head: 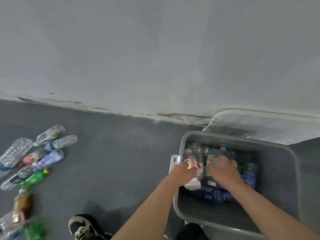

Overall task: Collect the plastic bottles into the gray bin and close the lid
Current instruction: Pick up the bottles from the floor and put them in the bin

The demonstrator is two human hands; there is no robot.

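1. Head view, lower right of the frame: the gray bin (280, 170) stands on the dark floor (121, 153) close to the wall (155, 49), open at the top, with several bottles already inside.
2. Both hands are down in the bin. The left hand (184, 173) is curled round a white bottle with a red label (192, 168) at the bin's left rim. The right hand (223, 170) rests curled over a clear bottle (214, 160) in the middle of the load (whether it truly clamps it or only presses, I cannot tell).
3. A blue-labelled bottle (250, 174) stands at the right of the load; another lies across the near side.
4. A clear lid (259, 125) leans behind the bin at the wall, upper right of the bin. A white latch (174, 161) sticks out at the bin's left rim.
5. Left edge of the frame: a pile of bottles (34, 158) lies on the floor, well apart from the bin, among them a green bottle (34, 179) and a brown one (22, 207). So the collecting looks only partly done.
6. A shoe (81, 226) shows at the bottom centre.
7. Risks, as I judge them: bottles stacked loosely may stand above the rim and keep the lid from seating; one dropped at the left rim could bounce out; a loose bottle near the shoe could roll underfoot.
8. Writing: labels are blurred; no brand can be read.
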